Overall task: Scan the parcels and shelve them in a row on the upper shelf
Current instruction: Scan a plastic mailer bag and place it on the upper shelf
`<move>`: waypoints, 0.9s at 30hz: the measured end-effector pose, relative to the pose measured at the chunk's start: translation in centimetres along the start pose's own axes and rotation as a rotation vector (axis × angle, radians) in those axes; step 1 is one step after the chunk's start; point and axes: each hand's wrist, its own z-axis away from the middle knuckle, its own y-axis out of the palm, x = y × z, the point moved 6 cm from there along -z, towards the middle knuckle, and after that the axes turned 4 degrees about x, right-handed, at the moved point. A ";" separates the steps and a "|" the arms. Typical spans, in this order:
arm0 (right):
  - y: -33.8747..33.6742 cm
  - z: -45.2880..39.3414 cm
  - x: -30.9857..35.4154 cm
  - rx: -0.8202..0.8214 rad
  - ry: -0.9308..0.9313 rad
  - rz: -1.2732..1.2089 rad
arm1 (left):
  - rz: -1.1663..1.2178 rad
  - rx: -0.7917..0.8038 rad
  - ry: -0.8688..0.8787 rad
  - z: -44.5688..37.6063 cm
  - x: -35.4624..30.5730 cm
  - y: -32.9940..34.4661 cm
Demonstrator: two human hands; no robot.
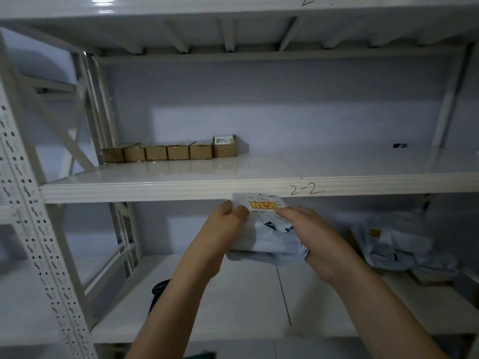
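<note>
A grey plastic mailer parcel (267,242) with a yellow-and-red label on top is held between both hands, just below the front edge of the upper shelf (259,187) marked "2-2". My left hand (225,224) grips its left side, fingers curled over the top. My right hand (308,229) holds its right side, fingers lying over the label end. On the upper shelf, several small brown cardboard boxes (168,152) stand in a row at the back left, the rightmost box (225,146) taller with a white label.
A heap of grey mailer parcels (399,244) lies on the lower shelf (233,294) at the right. A dark object (159,291), possibly a scanner, lies on the lower shelf beside my left forearm. Perforated shelf uprights (33,229) stand at the left.
</note>
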 end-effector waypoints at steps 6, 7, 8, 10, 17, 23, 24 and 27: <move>-1.5 1.9 5.0 0.026 -0.184 0.010 | 0.000 0.043 0.259 1.7 -6.2 0.2; -1.7 1.4 5.9 0.017 -0.213 0.022 | 0.008 0.048 0.295 1.0 -6.8 0.1; -1.8 0.9 6.8 0.010 -0.234 0.028 | 0.017 0.050 0.328 0.1 -7.4 0.0; -1.8 -1.2 8.3 0.003 -0.263 0.040 | -0.002 0.047 0.354 -2.3 -7.9 0.0; -1.5 -11.3 8.4 -0.076 -0.267 0.139 | 0.029 0.076 0.321 -13.2 -6.2 -0.2; -2.2 -17.5 8.9 -0.033 -0.247 0.187 | -0.068 0.147 0.327 -20.0 -5.9 -0.2; -2.5 -18.3 9.0 -0.021 -0.248 0.204 | -0.107 0.166 0.340 -20.8 -5.9 -0.1; -3.4 -20.9 8.6 0.074 -0.211 0.263 | -0.268 0.260 0.351 -22.9 -5.9 0.5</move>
